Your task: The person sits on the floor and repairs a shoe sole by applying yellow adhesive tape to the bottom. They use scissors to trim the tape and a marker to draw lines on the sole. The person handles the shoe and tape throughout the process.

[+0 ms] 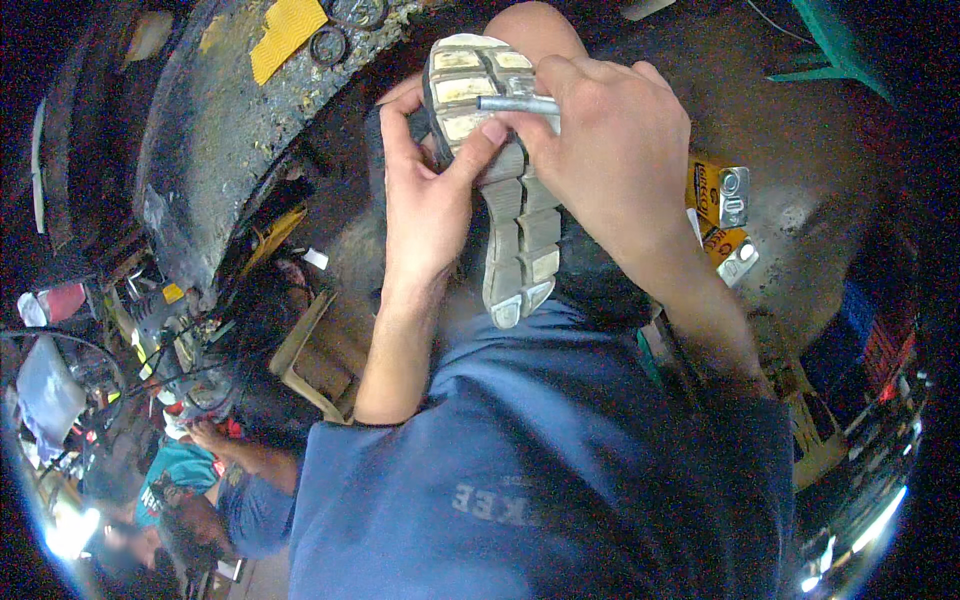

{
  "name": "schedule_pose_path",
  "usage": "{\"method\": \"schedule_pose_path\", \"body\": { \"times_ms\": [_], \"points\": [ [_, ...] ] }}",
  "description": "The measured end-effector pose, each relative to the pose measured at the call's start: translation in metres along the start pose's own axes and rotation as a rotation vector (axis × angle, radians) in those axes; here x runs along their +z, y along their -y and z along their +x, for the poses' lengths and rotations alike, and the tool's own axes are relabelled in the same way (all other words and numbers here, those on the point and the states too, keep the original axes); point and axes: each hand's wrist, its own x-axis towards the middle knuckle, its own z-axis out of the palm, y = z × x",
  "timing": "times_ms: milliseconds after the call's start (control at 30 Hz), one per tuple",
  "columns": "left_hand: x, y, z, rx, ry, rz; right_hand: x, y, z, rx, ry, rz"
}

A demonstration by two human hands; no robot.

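Note:
A shoe (525,215) lies sole up over my lap, its pale, worn tread blocks facing me and the heel end toward my body. My left hand (428,215) is closed round the forefoot, with the thumb pressed on the sole and the fingers behind its edge. My right hand (622,150) is closed on a slim silver metal rod (510,104), which lies across the forefoot, its tip pointing left. The rod's other end is hidden in my palm, so its exact kind does not show. My bare knee shows just beyond the shoe.
A worn, stained bench (215,140) curves along the left, bearing a yellow textured sheet (287,40) and dark rings (328,46). Yellow cans (715,190) stand to the right of my arm. A co-worker (245,500) sits at lower left. A green plastic chair (835,45) is at far right.

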Motion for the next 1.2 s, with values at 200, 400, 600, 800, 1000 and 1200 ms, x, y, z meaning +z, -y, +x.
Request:
{"method": "schedule_pose_path", "body": {
  "times_ms": [200, 400, 600, 800, 1000, 1200],
  "points": [
    [0.004, -0.009, -0.017, 0.045, -0.076, 0.040, -0.023, -0.016, -0.001, -0.214, 0.005, 0.138],
    [0.000, -0.013, -0.032, 0.135, -0.122, 0.026, -0.034, -0.010, -0.011, -0.272, -0.076, 0.208],
    [-0.006, -0.008, -0.044, 0.202, -0.104, 0.025, -0.031, 0.023, -0.029, -0.214, -0.194, 0.052],
    [-0.018, -0.007, -0.047, 0.218, -0.063, -0.064, -0.027, 0.048, -0.027, -0.246, -0.178, -0.033],
    [-0.031, -0.008, -0.048, 0.215, -0.033, -0.034, -0.030, 0.060, -0.029, -0.211, -0.068, -0.080],
    [-0.039, -0.006, -0.046, 0.156, -0.047, -0.106, -0.032, 0.049, -0.019, -0.313, -0.059, 0.086]
  ]
}}
